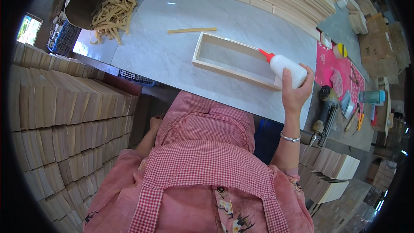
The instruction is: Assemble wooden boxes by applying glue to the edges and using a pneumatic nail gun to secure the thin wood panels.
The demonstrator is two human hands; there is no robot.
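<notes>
My right hand (296, 87) is wrapped round a white squeeze bottle (286, 68) with a red nozzle, tipped to the left. Its tip reaches the far rim of a narrow rectangular wooden frame (235, 74) lying on the table. A white bead of glue (241, 43) runs along that rim. My left hand (155, 123) hangs low beside my left thigh, off the table; its fingers are mostly hidden. Beyond the frame lies a single pale flat strip (192, 30).
A tipped container (82, 0) spills tangled pale strips (114, 13) at the far left. Long wooden slats (276, 0) are stacked along the back. A nail gun (324, 112) rests at the right edge. Wood pieces (64, 99) are piled on my left.
</notes>
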